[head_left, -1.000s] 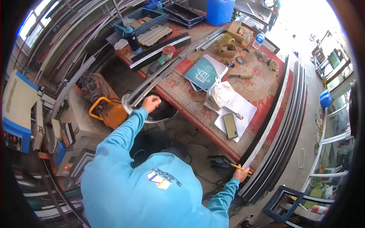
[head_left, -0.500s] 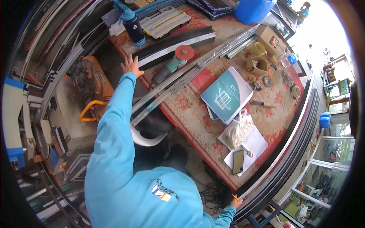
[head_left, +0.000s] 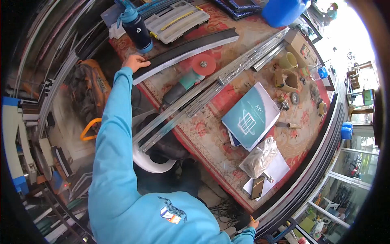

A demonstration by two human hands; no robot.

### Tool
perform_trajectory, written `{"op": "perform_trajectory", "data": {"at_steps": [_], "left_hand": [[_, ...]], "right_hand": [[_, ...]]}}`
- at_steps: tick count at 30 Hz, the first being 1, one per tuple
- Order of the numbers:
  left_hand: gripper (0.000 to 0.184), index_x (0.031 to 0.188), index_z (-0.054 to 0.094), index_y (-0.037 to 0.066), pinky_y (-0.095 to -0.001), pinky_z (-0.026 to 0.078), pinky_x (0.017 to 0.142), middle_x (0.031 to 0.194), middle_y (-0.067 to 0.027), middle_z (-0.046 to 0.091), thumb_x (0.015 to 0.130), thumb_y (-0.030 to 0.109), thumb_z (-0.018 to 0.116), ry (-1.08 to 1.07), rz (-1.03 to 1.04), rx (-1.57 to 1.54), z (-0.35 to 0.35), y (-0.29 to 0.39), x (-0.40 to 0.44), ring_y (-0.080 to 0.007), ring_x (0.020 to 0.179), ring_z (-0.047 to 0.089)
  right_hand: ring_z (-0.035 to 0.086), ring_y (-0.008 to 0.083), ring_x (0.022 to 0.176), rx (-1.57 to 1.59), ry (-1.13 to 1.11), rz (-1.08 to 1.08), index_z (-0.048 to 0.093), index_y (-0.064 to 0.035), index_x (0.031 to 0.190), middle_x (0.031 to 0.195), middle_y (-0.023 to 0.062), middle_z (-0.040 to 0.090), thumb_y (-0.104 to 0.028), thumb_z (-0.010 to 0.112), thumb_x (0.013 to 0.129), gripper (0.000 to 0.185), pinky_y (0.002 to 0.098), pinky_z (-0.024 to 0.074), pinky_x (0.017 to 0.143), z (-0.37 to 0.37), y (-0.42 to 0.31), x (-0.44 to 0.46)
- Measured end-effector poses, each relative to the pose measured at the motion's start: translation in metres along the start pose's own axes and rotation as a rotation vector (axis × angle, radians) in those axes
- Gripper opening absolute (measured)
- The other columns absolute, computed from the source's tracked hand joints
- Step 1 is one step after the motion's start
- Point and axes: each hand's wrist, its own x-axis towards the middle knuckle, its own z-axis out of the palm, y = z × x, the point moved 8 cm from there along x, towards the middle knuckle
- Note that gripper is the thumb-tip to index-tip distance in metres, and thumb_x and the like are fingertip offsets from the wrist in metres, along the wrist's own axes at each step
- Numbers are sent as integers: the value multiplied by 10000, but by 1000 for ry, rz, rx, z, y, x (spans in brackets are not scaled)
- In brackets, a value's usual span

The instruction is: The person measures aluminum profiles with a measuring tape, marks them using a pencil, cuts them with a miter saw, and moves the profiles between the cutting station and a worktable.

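My left hand [head_left: 135, 64] is closed on the near end of a long black profile [head_left: 191, 45] with a pale side face, the thumb lying along its top. That profile lies at the left of the carpet-covered table [head_left: 215, 130]. Beside it rest an angle grinder [head_left: 181, 87] with a red disc and several long silver metal profiles [head_left: 211, 83] that stick out over the table's edge. At the bottom right, my right hand [head_left: 254, 223] grips a thin orange pencil [head_left: 252, 218] next to long dark profiles [head_left: 302, 191]; most of its fingers are hard to see.
A dark blue bottle [head_left: 137, 32] and a clear-lidded organizer case [head_left: 177, 22] stand beyond my left hand. Mid-table are a teal ATC folder [head_left: 252, 116], a plastic bag [head_left: 258, 158], a phone [head_left: 257, 188] and a cardboard box [head_left: 300, 49]. Cables [head_left: 223, 209] lie on the floor.
My left hand, spread open before, has closed on the end of the black profile, which has turned so that more of its black face shows. My right hand still holds the pencil.
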Motion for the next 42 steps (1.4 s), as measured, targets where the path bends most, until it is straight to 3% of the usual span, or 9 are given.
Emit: {"op": "perform_trajectory", "data": {"at_steps": [9, 20, 24, 28, 32, 36, 39, 40, 42], "left_hand": [[888, 1414, 408, 105, -398, 393, 1027, 1380, -164, 489, 685, 428, 801, 274, 443, 379, 24, 39, -54, -319, 1259, 477], [919, 1380, 436, 93, -417, 415, 1012, 1323, -189, 525, 610, 392, 841, 315, 355, 308, 34, 60, -19, -343, 1216, 507], [908, 1317, 500, 89, -432, 458, 957, 1214, -213, 598, 539, 390, 859, 100, 135, 424, 17, 80, -25, -361, 1125, 574], [812, 1240, 580, 74, -397, 473, 922, 1151, -185, 646, 527, 364, 840, 213, 227, 437, -40, 113, -29, -336, 1044, 622], [684, 1071, 660, 4, -365, 496, 824, 1026, -192, 684, 500, 341, 826, -27, 271, 293, -52, 119, -16, -306, 928, 661], [707, 1146, 616, -20, -366, 520, 830, 1036, -191, 684, 503, 206, 807, 23, 371, 324, -67, 120, -8, -257, 906, 671], [620, 1084, 657, -90, -332, 485, 890, 1209, -210, 582, 607, 285, 787, -257, 348, 185, -50, 128, -27, -250, 1000, 618], [469, 1061, 618, 3, -327, 527, 724, 908, -92, 667, 618, 115, 725, -209, 383, -33, -36, 149, -57, -200, 779, 644], [517, 1111, 589, -12, -309, 509, 766, 973, -90, 658, 634, 136, 725, -378, 362, -208, 0, 178, -100, -192, 849, 637]], "right_hand": [[488, 247, 733, 66, 44, -111, 454, 17, 878, 793, 161, 544, -284, 842, 722, 515, 419, 457, 681, 15, 12, 6], [545, 307, 744, -42, 59, -73, 471, 42, 920, 854, 222, 592, -308, 809, 751, 515, 427, 467, 712, 5, -6, -9], [572, 374, 816, -83, 3, -62, 483, 34, 942, 892, 241, 604, -331, 797, 756, 516, 442, 464, 763, -2, -15, -19], [578, 415, 874, -22, -39, -61, 494, 12, 1014, 945, 252, 602, -344, 785, 758, 526, 450, 461, 805, 8, -6, -12], [600, 426, 956, -101, 118, -73, 491, -26, 1068, 1020, 272, 622, -353, 775, 758, 532, 464, 465, 827, 10, 0, -14], [595, 394, 1018, 211, 50, -97, 510, -46, 1192, 1114, 214, 621, -341, 750, 779, 561, 433, 472, 871, 18, -7, -28], [572, 430, 1039, 180, 65, -41, 482, -49, 1196, 1083, 237, 614, -405, 734, 777, 604, 479, 464, 854, 10, -13, -38], [574, 442, 1020, 208, 49, -4, 475, -57, 1174, 1064, 239, 620, -401, 728, 783, 579, 483, 465, 848, 7, -16, -43], [582, 449, 1000, 170, 10, 74, 447, -70, 1081, 1037, 247, 624, -417, 727, 781, 538, 484, 469, 838, -6, -29, -55]]}}
